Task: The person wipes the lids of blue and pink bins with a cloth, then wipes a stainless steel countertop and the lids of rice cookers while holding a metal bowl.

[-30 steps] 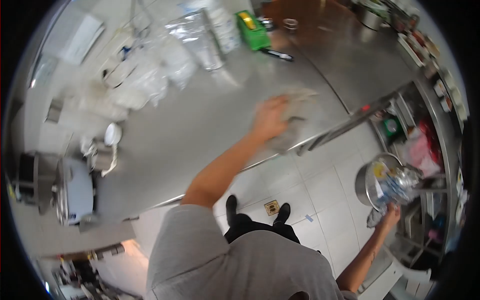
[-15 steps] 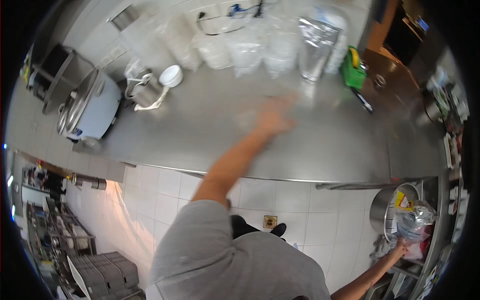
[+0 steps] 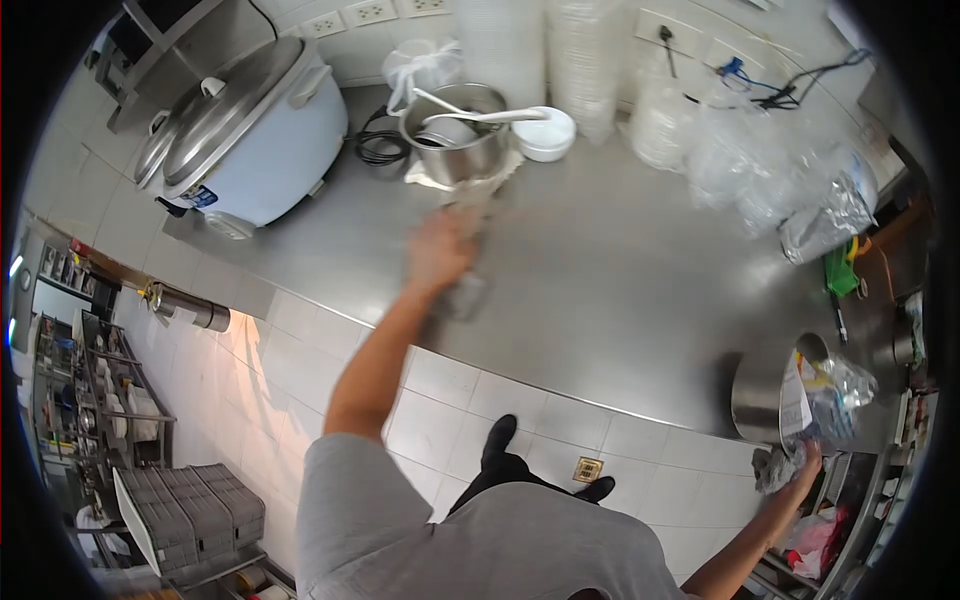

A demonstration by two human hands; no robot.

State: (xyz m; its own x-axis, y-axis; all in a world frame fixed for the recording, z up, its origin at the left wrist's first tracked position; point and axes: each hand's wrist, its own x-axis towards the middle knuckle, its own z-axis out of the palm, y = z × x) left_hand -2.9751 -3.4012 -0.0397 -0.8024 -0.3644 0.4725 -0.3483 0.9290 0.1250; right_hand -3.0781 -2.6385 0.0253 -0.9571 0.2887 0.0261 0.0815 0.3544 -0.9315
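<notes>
My left hand (image 3: pixel 440 250), blurred by motion, is low over the steel counter (image 3: pixel 600 290), just in front of a small steel pot (image 3: pixel 460 163) with white-handled utensils. Its fingers are smeared, and a pale, unclear shape is beside it. At the right, my right hand (image 3: pixel 812 458) is closed at the rim of a larger steel pot (image 3: pixel 757 397) at the counter's front edge. Clear plastic bags (image 3: pixel 848 385) and a printed sheet (image 3: pixel 795 405) stick out of that pot. A grey crumpled cloth (image 3: pixel 775 468) hangs beside my right hand.
A large rice cooker (image 3: pixel 270 140) stands at the left, with white bowls (image 3: pixel 545 135) beside the small pot. Stacked clear containers (image 3: pixel 585 65), bagged items and a silver pouch (image 3: pixel 828 222) line the back. Grey crates (image 3: pixel 190 515) sit lower left; a red-and-white bag (image 3: pixel 815 540) lies on the lower-right shelf.
The view has swung left. My left hand has moved left across the counter towards the small pot. The larger pot and my right hand have risen from the shelf to the counter edge.
</notes>
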